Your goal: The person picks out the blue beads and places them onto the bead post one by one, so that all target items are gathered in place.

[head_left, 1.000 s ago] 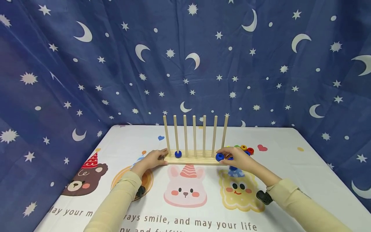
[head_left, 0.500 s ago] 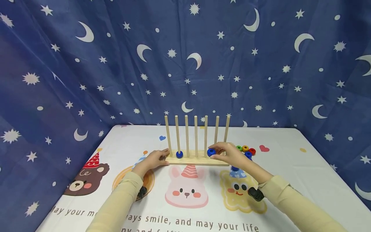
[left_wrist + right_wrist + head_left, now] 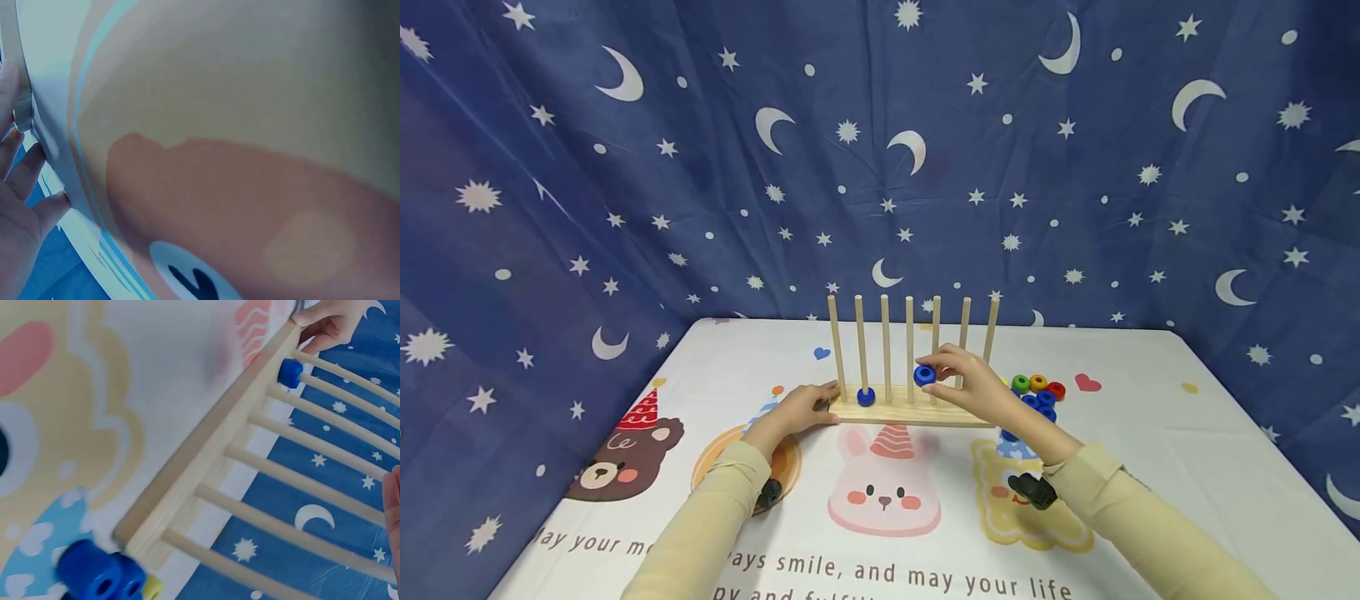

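A wooden peg rack [image 3: 891,412] with a row of upright pegs stands on the table. My left hand [image 3: 797,410] grips the left end of its base, thumb in front; in the right wrist view the same hand [image 3: 334,325] appears at the top. One blue bead [image 3: 866,398] sits low on the second peg from the left. Between thumb and fingers my right hand [image 3: 970,383] pinches another blue bead [image 3: 924,382], raised in front of the middle pegs, below their tops. The right wrist view catches only part of the right hand [image 3: 394,515], with the held bead out of sight.
To the right of the rack lie several loose beads: blue ones [image 3: 1047,399], a green bead [image 3: 1020,383], a yellow-orange bead [image 3: 1037,382] and a red bead [image 3: 1056,390]. A patterned white cloth [image 3: 1150,467] covers the table. Behind it hangs a starry blue curtain [image 3: 850,208].
My right hand has carried the blue bead leftward and upward, from the rack's right end to before the middle pegs. The left hand keeps its grip on the base.
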